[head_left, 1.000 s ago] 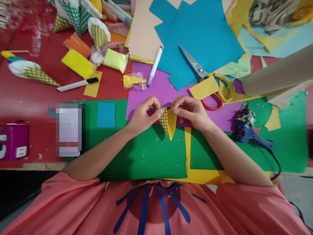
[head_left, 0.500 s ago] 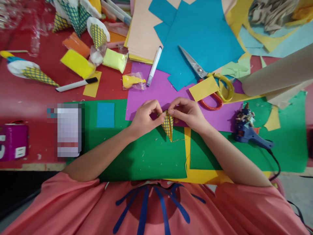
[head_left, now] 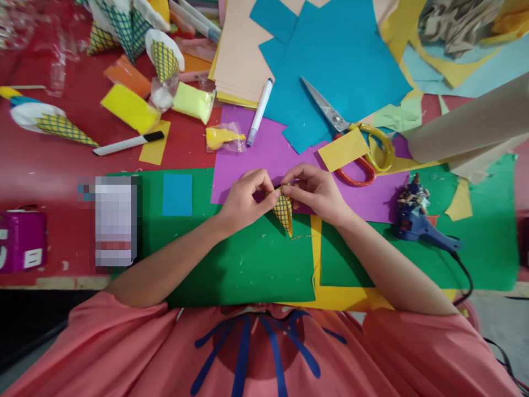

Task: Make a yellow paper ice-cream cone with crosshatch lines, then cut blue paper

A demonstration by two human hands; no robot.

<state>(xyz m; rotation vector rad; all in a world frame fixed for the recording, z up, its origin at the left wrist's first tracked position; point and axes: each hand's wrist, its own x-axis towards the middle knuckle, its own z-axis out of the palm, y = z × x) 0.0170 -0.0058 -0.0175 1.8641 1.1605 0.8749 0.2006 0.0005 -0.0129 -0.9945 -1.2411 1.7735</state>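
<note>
A small yellow cone with a dark grid pattern (head_left: 283, 212) hangs point down between my hands, above the green sheet (head_left: 248, 264). My left hand (head_left: 249, 196) pinches its upper left rim with thumb and forefinger. On the upper right edge, my right hand (head_left: 313, 193) is closed in a pinch too. A dark gap shows at the top between the fingertips; the rest of the rim is hidden by them. A thin strand lies on the green sheet by the cone's tip. Behind my hands is a purple sheet (head_left: 248, 160).
Scissors (head_left: 338, 120) lie beyond my right hand, partly under a yellow paper piece (head_left: 344, 149). A blue glue gun (head_left: 427, 231) with a cord sits at right, near a pale roll (head_left: 475, 118). Finished-looking cones (head_left: 165, 58), clay packets (head_left: 130, 107) and markers (head_left: 259, 113) lie at upper left.
Both hands stay nearly in place, still gripping the cone. The cone's lower part has tilted slightly and its side seam looks a little different. The surroundings shift marginally left with the camera.
</note>
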